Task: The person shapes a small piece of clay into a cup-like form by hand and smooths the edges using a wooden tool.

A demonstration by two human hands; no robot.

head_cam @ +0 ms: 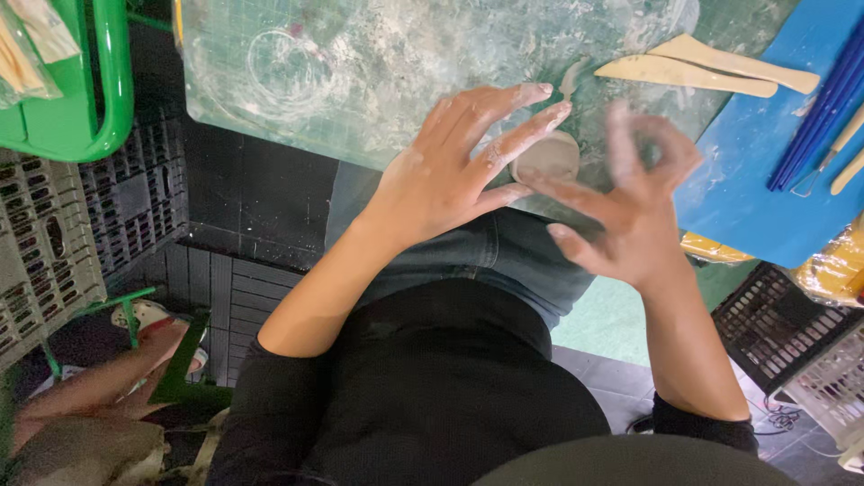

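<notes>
Both forearms reach fwd from the black-sleeved body over the lap in jeans point(504, 256), wrists bent, palms down.

Left hand point(450, 175): fingers long and spread, dusted w/ white powder, tips pointing up-right. Index + middle tips lie over the top-left edge of the clay lump point(546, 157); thumb runs along underneath toward its lower edge. Grip is loose and spread, touching the lump, not closed round it.

Right hand point(634, 211): blurred by motion. Thumb + index look curled into a ring above, other fingers spread; one finger reaches left to the lump's lower right. Can't tell if this grip pinches anything.

Clay lump: small, round, grey-beige, sits at the near edge of the desk point(378, 63), between the two hands, touching left fingertips.

Farther back: green cutting mat point(270, 81) smeared w/ white clay dust. To the right, two pale wooden shaping tools point(711, 70) lie side by side, partly on a blue sheet point(756, 171). Blue rods point(823, 103) at far right.
</notes>
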